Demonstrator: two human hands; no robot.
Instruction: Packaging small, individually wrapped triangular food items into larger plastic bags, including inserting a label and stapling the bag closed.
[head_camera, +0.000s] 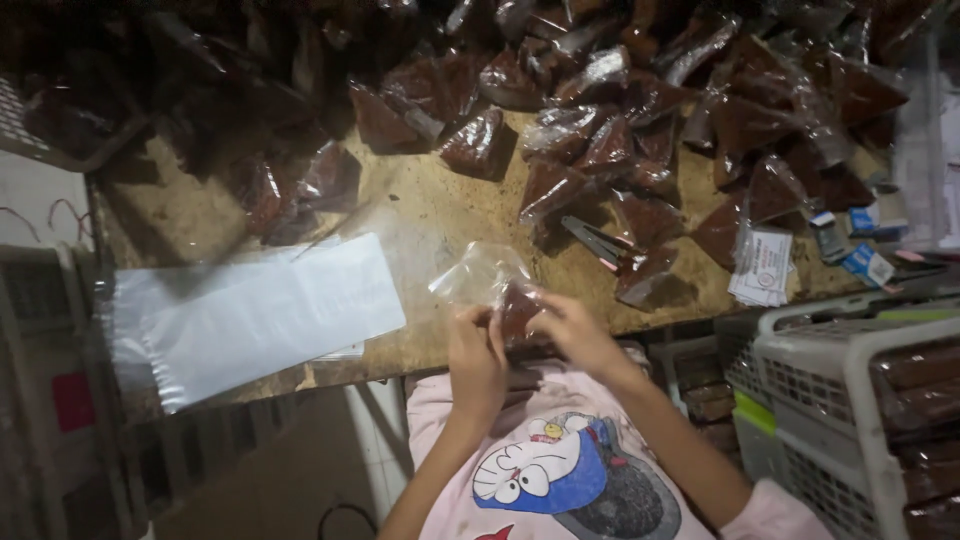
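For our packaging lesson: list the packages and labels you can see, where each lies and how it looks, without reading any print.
Clear bag: in both hands at the table edge, brown filling.
Filled bags: heaped across the table's far side, clear, dark brown.
Flat plastic sleeves: table's left, whitish, rectangular.
Paper labels: right edge, white stack.

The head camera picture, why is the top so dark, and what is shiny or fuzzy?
In the head view, light falls mostly on the wooden table, so the far packets sink into shadow. The plastic sheets glare white. The left hand, right hand and the small bag they hold look slightly blurred.
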